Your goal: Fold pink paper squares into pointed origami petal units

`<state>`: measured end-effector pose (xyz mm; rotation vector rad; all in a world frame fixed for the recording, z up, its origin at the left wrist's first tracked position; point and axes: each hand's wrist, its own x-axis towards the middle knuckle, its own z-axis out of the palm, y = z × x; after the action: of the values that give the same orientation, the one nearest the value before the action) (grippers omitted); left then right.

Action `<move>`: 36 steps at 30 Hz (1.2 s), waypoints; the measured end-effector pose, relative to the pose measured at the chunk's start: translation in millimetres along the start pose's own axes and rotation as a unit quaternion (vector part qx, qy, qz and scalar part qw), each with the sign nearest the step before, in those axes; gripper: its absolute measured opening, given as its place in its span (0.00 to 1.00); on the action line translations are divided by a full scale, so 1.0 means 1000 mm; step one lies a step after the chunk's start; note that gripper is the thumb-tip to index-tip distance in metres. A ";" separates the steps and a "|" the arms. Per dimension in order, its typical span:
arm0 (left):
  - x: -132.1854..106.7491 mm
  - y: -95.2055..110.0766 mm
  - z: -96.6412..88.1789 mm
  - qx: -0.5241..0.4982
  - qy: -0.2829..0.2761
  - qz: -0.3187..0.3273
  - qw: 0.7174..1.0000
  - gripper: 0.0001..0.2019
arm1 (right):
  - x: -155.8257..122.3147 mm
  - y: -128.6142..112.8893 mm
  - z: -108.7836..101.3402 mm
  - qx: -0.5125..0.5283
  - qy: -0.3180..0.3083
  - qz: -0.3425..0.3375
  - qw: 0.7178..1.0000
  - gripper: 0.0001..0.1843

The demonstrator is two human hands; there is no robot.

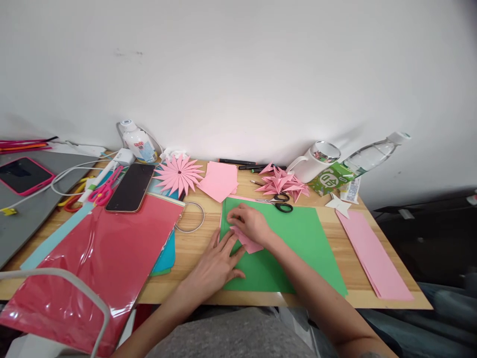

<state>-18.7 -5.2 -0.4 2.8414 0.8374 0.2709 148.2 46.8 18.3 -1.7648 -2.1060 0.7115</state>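
Observation:
A small pink piece of paper (253, 246) lies on the green sheets (298, 238) in front of me. My left hand (218, 258) rests flat with its fingers apart, its fingertips pressing the near left edge of the pink paper. Curled over the far side of the same paper is my right hand (249, 223), thumb and fingers closed at its upper left corner. Part of the paper is hidden beneath that hand. Black-handled scissors (283, 203) lie at the far edge of the green sheets, beyond my right hand.
At the back stand a pink folded-paper wheel (179, 172), pink squares (219, 180), folded pink pieces (281, 181), a white mug (315, 161) and a clear bottle (372, 154). Pink strips (374, 256) lie right. Left are a phone (130, 188), a red plastic-wrapped pack (100, 258) and cables.

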 end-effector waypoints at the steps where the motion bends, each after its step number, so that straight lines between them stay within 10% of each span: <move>1: 0.000 0.000 -0.001 0.000 0.000 0.001 1.000 0.28 | -0.001 0.007 0.000 0.044 0.024 -0.005 0.999 0.07; 8: 0.001 -0.002 -0.003 -0.013 0.001 0.018 1.000 0.26 | -0.030 0.043 -0.013 0.083 0.039 -0.022 0.996 0.08; 20: 0.005 -0.010 -0.012 -0.046 0.008 0.036 0.998 0.21 | -0.030 0.038 -0.013 0.004 0.020 -0.041 0.999 0.07; 36: 0.009 -0.004 -0.018 -0.041 -0.016 0.002 0.999 0.21 | -0.054 0.054 0.005 -0.020 0.126 -0.228 0.965 0.12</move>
<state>-17.5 4.6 17.6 2.7637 0.7965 0.2540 200.8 -0.7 -11.3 -1.2313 -2.2332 0.3011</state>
